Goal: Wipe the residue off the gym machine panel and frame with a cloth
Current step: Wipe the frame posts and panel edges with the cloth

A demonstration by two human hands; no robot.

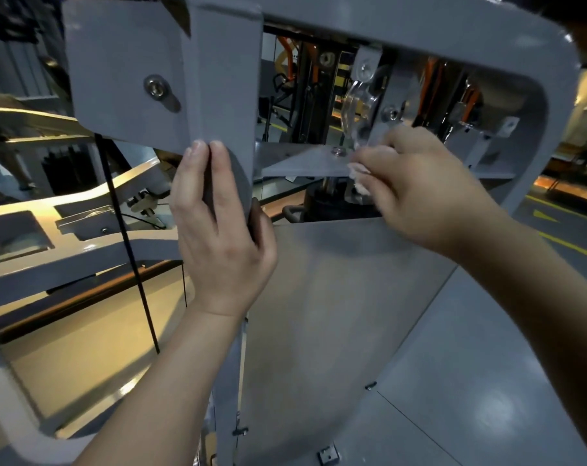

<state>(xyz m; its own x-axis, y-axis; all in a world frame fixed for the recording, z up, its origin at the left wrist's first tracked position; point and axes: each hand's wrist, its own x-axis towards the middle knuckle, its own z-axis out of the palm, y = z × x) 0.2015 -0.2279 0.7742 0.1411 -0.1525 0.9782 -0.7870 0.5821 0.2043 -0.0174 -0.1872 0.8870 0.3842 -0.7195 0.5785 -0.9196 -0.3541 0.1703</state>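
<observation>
Two bare hands work: left hand [218, 230] clasps one light-grey metal frame upright [218, 79], thumb round its edge; right hand [420, 190] pinches one crumpled white cloth [359, 176] against a grey flat bracket plate [302, 163].

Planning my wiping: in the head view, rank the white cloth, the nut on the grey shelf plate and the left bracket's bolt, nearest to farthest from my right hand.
1. White cloth: gripped in the right hand.
2. Nut: on the shelf plate, just left of the cloth.
3. Bolt: far left, on the bracket.
</observation>
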